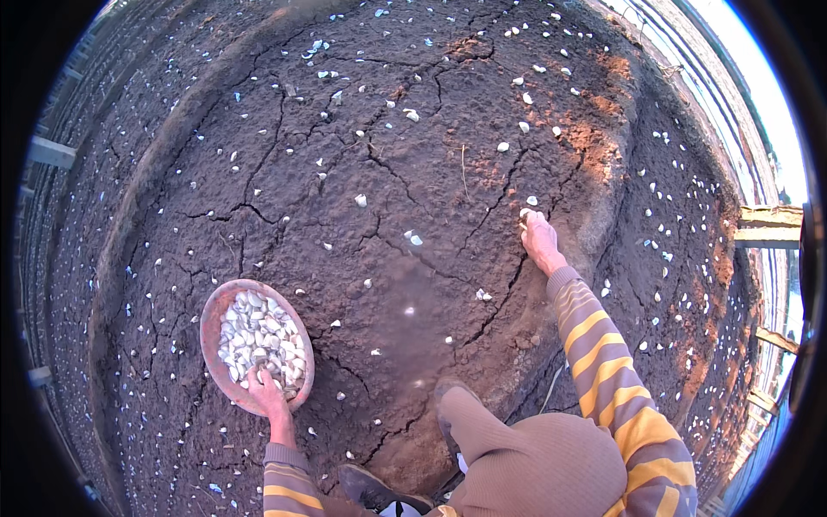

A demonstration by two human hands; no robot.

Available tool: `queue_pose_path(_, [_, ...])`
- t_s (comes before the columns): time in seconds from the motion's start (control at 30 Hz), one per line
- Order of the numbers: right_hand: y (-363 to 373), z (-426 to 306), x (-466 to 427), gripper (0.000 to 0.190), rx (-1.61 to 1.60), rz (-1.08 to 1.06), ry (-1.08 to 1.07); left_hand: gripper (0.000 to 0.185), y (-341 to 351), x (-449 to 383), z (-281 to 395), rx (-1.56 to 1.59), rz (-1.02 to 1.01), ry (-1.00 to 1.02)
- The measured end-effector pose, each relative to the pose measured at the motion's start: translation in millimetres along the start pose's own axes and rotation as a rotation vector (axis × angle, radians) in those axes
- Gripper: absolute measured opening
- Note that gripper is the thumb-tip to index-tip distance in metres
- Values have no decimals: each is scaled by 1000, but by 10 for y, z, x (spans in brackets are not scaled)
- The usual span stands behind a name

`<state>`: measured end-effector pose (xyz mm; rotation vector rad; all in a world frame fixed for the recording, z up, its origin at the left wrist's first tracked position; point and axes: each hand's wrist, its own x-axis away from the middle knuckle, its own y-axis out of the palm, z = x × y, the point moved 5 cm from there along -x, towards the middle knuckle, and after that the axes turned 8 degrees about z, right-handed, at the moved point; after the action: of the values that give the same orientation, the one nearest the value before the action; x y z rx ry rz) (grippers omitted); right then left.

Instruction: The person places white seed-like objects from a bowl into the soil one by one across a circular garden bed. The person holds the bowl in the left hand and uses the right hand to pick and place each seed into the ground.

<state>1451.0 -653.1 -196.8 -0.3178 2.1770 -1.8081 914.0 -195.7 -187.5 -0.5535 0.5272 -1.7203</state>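
Note:
A reddish oval bowl [210,323] at the lower left holds many pale garlic cloves [255,329]. My left hand [266,393] reaches over the bowl's near rim, its fingertips down among the cloves. Whether those fingers pinch a clove is too hard to make out. Farther off to the right, my right hand [541,238] is low at the soil, near the raised edge of the bed. Between its fingertips is a whitish garlic clove [524,212], partly covered by the fingers. Just beyond it another clove [532,200] lies on the dirt.
Cracked dark soil [400,168] spreads ahead, dotted with scattered cloves. An earthen ridge [139,187] curves along the left; a furrow [610,252] runs on the right. My shoe [365,486] and bent knee [543,462] are close below. Wooden beams [769,226] stand at the far right.

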Motion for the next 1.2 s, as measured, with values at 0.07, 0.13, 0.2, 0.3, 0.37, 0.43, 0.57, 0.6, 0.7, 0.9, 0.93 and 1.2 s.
queue_pose_path(0.07, [-81,-135,83,19,-35,42,21,32,-53,-3,74,69,1,-15])
queue_pose_path(0.13, [-117,-331,150,20,-162,-30,17,31,-78,-16,168,179,42,-59])
queue_pose_path(0.2, [-251,-803,299,20,-298,-191,64,31,-127,0,310,243,55,-131])
queue_pose_path(0.3, [-105,-1206,603,15,-431,-203,-221,31,6,5,567,225,-8,-186])
queue_pose_path(0.37, [-47,-1432,745,15,-382,-173,-338,29,134,117,756,378,-50,-308])
queue_pose_path(0.43, [-26,-1645,805,15,-274,-195,-352,27,229,126,903,495,-41,-298])
queue_pose_path(0.57, [161,-1752,899,17,-70,-166,-536,25,494,498,1345,637,-242,-481])
queue_pose_path(0.6, [142,-1922,933,14,-5,-205,-543,25,516,573,1358,660,-267,-531])
queue_pose_path(0.7, [234,-1982,905,10,49,-173,-532,34,715,882,1552,746,-488,-601])
queue_pose_path(0.9, [162,-1915,807,11,-150,-212,-470,40,1060,1312,1619,695,-709,-653])
queue_pose_path(0.93, [70,-1917,833,11,-249,-202,-451,37,1081,1359,1666,696,-731,-636])
queue_pose_path(1.2, [-465,-2462,1360,22,-1222,-956,245,33,1355,1523,1918,459,-765,-484])
